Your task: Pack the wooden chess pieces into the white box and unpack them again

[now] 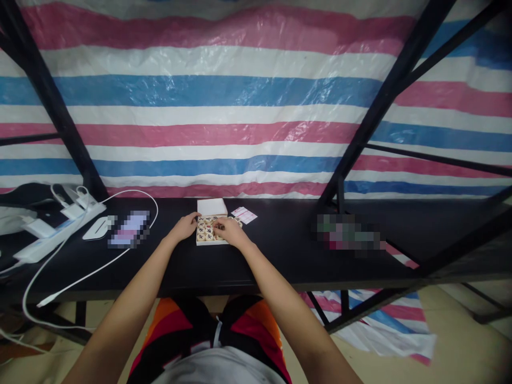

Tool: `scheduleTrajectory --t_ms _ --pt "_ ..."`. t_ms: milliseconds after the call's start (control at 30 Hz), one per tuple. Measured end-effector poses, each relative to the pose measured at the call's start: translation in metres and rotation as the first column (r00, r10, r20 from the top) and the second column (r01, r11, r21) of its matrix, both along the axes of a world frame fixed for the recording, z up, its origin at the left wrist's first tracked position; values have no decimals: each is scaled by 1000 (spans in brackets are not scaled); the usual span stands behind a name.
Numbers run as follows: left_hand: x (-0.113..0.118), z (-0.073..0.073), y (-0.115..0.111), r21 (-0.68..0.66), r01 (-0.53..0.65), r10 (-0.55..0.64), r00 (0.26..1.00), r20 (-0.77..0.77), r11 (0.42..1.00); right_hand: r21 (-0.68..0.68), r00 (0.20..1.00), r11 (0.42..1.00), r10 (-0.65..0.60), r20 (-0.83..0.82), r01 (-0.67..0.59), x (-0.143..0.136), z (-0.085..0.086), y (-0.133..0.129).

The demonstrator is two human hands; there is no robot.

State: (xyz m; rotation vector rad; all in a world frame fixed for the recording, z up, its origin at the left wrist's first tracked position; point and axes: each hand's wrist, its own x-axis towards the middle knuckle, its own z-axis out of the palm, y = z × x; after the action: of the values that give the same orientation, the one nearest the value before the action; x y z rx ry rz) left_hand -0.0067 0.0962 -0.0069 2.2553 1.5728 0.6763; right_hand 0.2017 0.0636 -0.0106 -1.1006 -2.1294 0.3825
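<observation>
A shallow white box point(211, 243) lies on the black table, filled with rows of round, cream Chinese chess pieces point(201, 230) marked with characters. Its white lid point(212, 206) is just behind it. My left hand point(186, 226) holds the box at its left side, fingertips near the back corner. Over the right half of the box, my right hand point(231, 232) has thumb and fingers pinched together on a chess piece, which they mostly cover. Some pieces under that hand are hidden. Small pink-and-white cards point(245, 215) lie right of the lid.
To the left are a phone point(130, 229), a white charging pad point(96, 228), a white power strip point(60, 226) with plugs, and loose white cables point(86, 268). A blurred item point(348, 232) lies to the right. Black metal posts point(368, 122) and a striped plastic sheet point(224, 90) stand behind.
</observation>
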Motion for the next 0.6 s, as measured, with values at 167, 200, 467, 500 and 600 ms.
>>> scheduleTrajectory --t_ms 167,200,467,500,600 --pt "1 3 -2 -10 1 0 1000 13 1000 31 999 999 -20 -43 22 -1 1 1" --pt "1 3 -2 -13 -4 4 1000 13 1000 39 997 999 -33 -64 36 0 2 1" --pt "2 5 -5 -15 -5 5 1000 3 1000 -192 885 919 -385 -261 343 39 6 11" --pt "2 5 -5 -13 -5 5 1000 3 1000 -230 869 902 -418 -264 365 44 5 13" --pt "2 5 -5 -13 -5 5 1000 1 1000 -267 839 874 -471 -271 405 54 2 16"
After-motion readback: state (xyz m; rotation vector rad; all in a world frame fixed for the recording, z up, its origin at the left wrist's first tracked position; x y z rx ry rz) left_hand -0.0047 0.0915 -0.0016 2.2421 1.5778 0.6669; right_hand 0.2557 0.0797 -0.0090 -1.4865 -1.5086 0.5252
